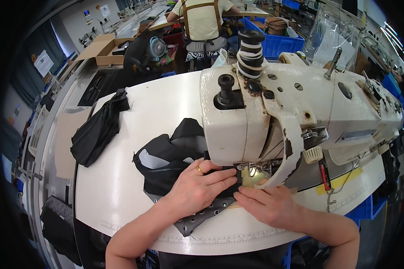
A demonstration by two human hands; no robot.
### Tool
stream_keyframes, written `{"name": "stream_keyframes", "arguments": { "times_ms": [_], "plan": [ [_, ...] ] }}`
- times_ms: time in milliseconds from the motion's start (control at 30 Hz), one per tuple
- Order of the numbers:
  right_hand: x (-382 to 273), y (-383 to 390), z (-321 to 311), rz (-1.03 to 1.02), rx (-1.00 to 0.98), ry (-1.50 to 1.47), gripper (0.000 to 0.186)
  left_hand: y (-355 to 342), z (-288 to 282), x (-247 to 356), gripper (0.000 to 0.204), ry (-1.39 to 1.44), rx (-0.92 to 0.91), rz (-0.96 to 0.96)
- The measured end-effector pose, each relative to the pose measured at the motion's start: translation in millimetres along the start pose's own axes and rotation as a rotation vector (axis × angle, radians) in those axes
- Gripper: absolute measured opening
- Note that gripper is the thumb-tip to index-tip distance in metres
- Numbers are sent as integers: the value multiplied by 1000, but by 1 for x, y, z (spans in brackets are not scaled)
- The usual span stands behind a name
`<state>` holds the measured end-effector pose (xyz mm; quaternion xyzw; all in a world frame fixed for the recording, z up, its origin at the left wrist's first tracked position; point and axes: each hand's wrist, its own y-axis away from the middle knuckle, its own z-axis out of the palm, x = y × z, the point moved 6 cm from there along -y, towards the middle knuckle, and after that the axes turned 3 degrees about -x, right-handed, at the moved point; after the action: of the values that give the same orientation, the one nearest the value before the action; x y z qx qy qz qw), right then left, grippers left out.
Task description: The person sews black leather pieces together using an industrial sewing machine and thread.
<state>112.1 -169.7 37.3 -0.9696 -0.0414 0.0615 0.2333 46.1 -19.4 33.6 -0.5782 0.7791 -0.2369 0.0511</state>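
A black fabric bag piece (164, 172) with a zipper and pale lining lies bunched on the white sewing table, under the head of the sewing machine (251, 112). From its near side extends a grey flap (202, 214) with metal eyelets. My left hand (195, 190), wearing a ring, rests on the black cloth, fingers stretched toward the needle area. Close by, my right hand (269, 206) pinches the cloth's right edge beside the brass-coloured needle plate (252, 176). Its thumb is mostly hidden. The machine's front blocks sight of the cloth's far part.
Another black fabric pouch (99, 127) lies at the table's left. Red-handled snips (324, 174) stand by the machine's right side. Beyond are an open cardboard box (108, 49), a small fan (157, 48), a blue crate (278, 42) and a seated person (202, 22).
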Motion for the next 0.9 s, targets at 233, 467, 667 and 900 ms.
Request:
{"name": "stream_keyframes", "arguments": {
  "times_ms": [233,467,667,900],
  "plan": [
    [14,0,7,178,79,-38,32,-3,-1,-2,30,32,-32,-12],
    [18,-5,6,275,14,46,31,0,-4,-2,23,58,-17,-44],
    [20,-2,11,250,-4,61,28,1,-1,-6,20,71,47,-17],
    [20,-7,12,260,13,128,30,-3,-3,-14,22,35,69,13]
  ]
}}
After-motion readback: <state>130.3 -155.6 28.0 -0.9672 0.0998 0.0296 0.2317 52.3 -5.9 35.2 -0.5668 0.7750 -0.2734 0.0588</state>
